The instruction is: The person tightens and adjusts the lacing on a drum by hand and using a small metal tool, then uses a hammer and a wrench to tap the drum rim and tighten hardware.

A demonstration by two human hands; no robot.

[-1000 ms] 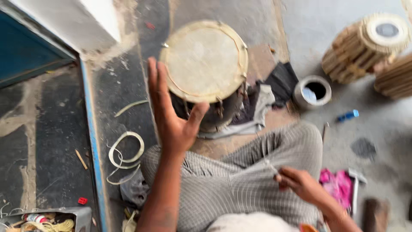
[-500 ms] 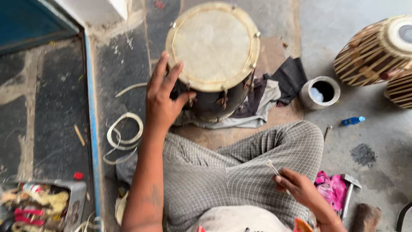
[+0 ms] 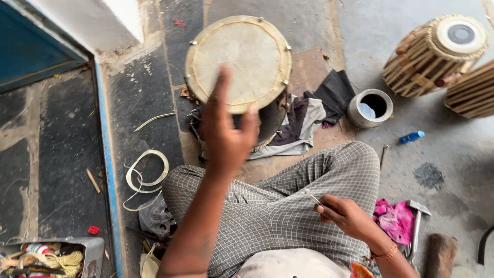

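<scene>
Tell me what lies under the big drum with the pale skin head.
Crumpled grey and black cloths poke out from under the drum on its right side. The left hand and the drum itself hide whatever lies directly beneath.

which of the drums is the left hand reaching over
The drum with the plain pale skin, standing upright on rags in front of the person, under the left hand. The two strapped drums lie on their sides far right.

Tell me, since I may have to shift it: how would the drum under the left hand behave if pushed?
The drum looks solid and fairly heavy, so it would probably resist. It stands on bunched rags, so it may rock or tip. The left hand rests at its rim.
</scene>
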